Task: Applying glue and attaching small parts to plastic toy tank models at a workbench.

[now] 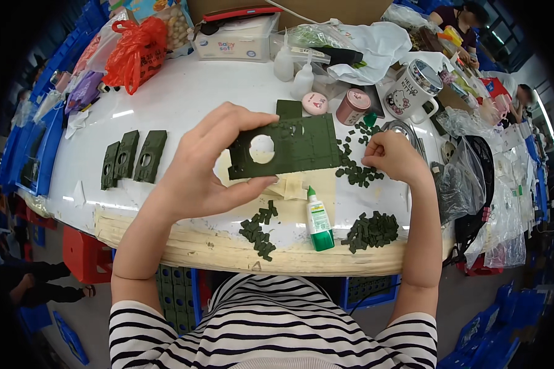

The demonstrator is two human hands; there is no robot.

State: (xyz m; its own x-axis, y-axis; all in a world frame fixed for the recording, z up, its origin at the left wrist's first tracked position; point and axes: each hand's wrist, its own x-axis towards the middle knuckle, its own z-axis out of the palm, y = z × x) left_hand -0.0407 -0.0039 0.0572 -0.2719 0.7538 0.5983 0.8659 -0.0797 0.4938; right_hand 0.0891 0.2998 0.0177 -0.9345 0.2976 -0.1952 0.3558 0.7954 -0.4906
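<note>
My left hand (pixel 206 163) grips a dark green plastic model tank hull (pixel 301 147) by its left end, thumb below and fingers above. It is a flat rectangular part with a round hole, held up over the table. My right hand (pixel 395 157) is at the right edge of a scatter of small dark green pieces (pixel 353 174), thumb and fingers pinched together; what is between them is too small to make out. Below the hull lies a glue bottle (pixel 319 224) with a green cap and base. Small green pieces also lie in a left pile (pixel 258 232) and a right pile (pixel 373 230).
Three similar green hulls (pixel 149 157) lie at the left, and another green part (pixel 289 109) sits behind the held one. Toward the back stand a white mug (pixel 407 92), a pink tin (pixel 353 106), squeeze bottles (pixel 303 81), a plastic box (pixel 237 44) and a red bag (pixel 136 54).
</note>
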